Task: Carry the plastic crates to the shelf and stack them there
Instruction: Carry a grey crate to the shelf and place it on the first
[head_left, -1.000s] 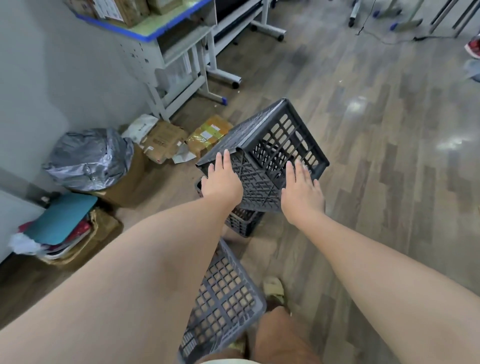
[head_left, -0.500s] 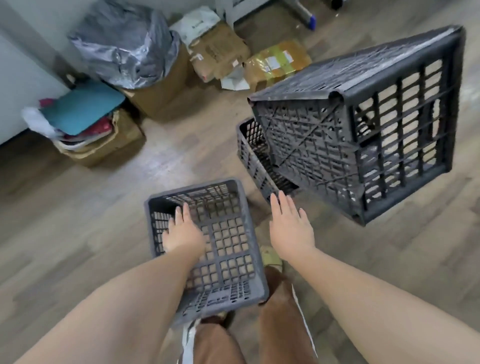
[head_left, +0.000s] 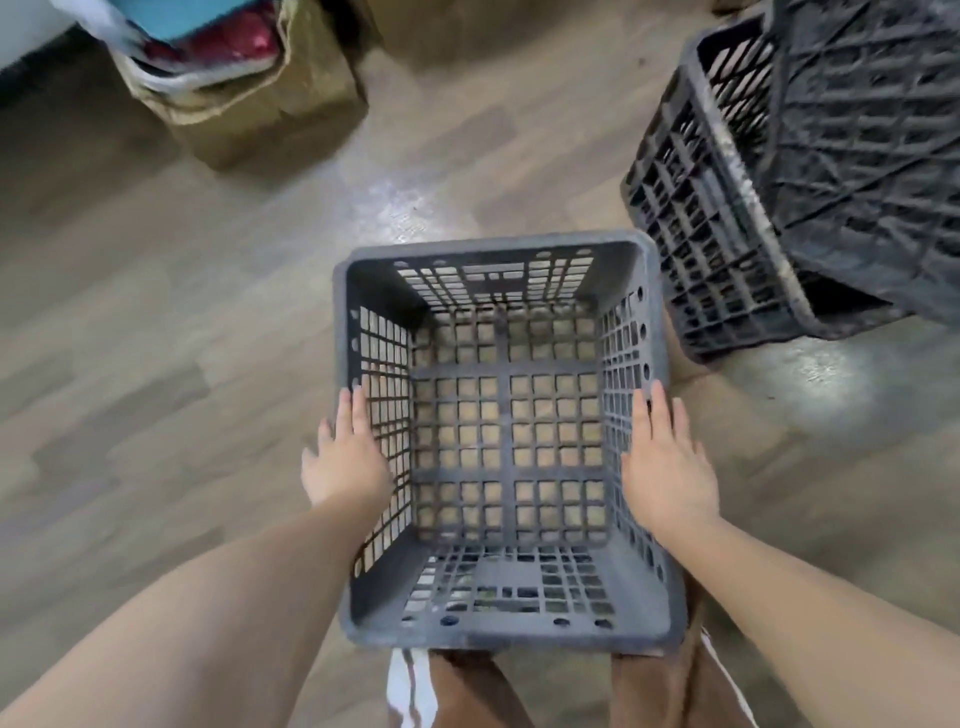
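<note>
Grey crate: plastic lattice, mouth up, low over the wooden floor straight ahead of the person's knees; resting on the boards or just lifted, impossible to tell.
Left hand: laid flat against the outside of the crate's left wall, near its middle; fingers straight and slightly fanned, pointing away from the body, thumb out to the side; no curl round the rim.
Right hand: mirrored on the right wall, palm over the top edge and outer face; fingers straight and close together, pointing forward, gripping nothing.
Arms: both bare, reaching forward and down from the lower corners, forearms converging on the crate, wrists almost straight.
Dark crate: upright on the floor toward the far right, just beyond the grey one's far right corner, apart from it.
Tilted crate: darker, ribbed underside showing, leaning into the dark crate's mouth, cut by the right edge of the view.
Cardboard box: far left of the floor, stuffed with red and teal items.
Shorts: brown with a white stripe, under the crate's near wall.
</note>
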